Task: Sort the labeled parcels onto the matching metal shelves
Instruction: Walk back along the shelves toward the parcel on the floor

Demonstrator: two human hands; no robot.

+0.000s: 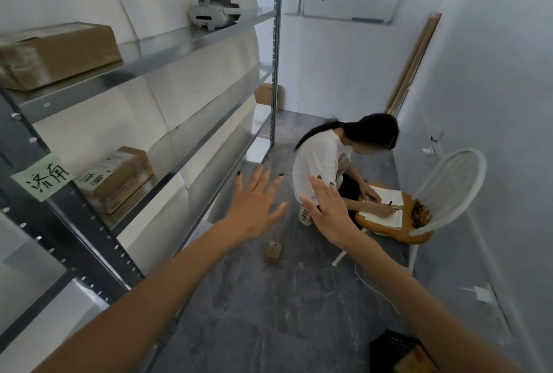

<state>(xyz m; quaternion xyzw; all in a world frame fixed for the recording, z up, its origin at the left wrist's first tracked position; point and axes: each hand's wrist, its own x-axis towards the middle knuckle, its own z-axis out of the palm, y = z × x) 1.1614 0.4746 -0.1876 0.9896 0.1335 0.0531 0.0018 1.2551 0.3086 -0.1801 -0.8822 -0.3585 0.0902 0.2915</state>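
1. Step in hand: a reach for the next parcel. Both arms extend forward and down over the floor (269,312), toward a small brown parcel (273,250) lying there.
2. Left hand (254,208): fully spread, fingers splayed, holding nothing. It hovers above the small brown parcel and partly screens it.
3. Right hand (329,211): open, fingers together and extended, holding nothing.
4. Location of the task's thing: the small brown parcel lies on the floor, near the foot of the metal shelves (167,52) and just beside the seated person (329,163), who writes in a notebook (386,208) on a wooden stool.
5. Appearance: narrow cardboard, end face toward the camera; any label cannot be read.
6. Already shelved: a large box (57,54) on the upper level; a labeled box (116,179) on a lower level, its handwritten marking matching the green tag (43,176) on the upright.
7. A headset (214,10) also sits on the upper level.
8. Next move, in my judgement: lower both hands, close them on the parcel, lift it, read its label, then match it to a shelf tag.
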